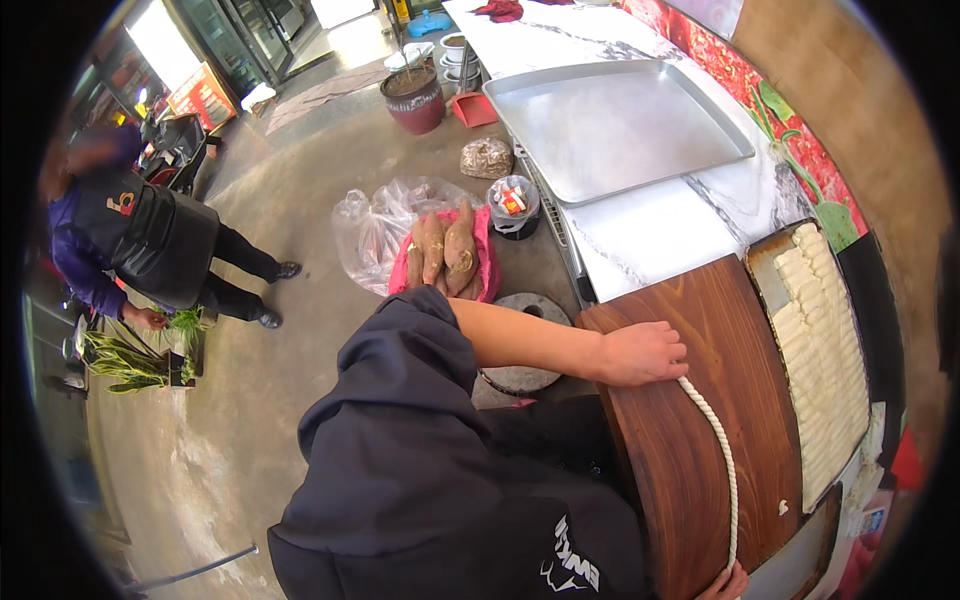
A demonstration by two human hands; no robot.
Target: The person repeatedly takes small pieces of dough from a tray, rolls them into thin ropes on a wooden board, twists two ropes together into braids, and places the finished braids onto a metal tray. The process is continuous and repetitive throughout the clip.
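Note:
A twisted dough rope (pixel 720 435) stretches in a curve along the dark wooden board (pixel 675 450). Its upper end is gripped by my left hand (pixel 641 354), closed over the board's left side. At the lower edge of the view, my right hand (pixel 726 583) pinches the rope's other end and is partly cut off. A small scrap of dough (pixel 783 508) lies on the wood between the rope and a tray (pixel 772 292). Rows of pale twisted dough pieces (pixel 817 367) fill most of that tray.
A large metal tray (pixel 622 127) rests on the marble-patterned counter (pixel 637 240). On the floor are a pink bag (pixel 491 262) of large tubers (pixel 457 244), a lined bin (pixel 517 225) and a round stone (pixel 525 375). A person in an apron (pixel 150 232) stands near potted plants (pixel 142 364).

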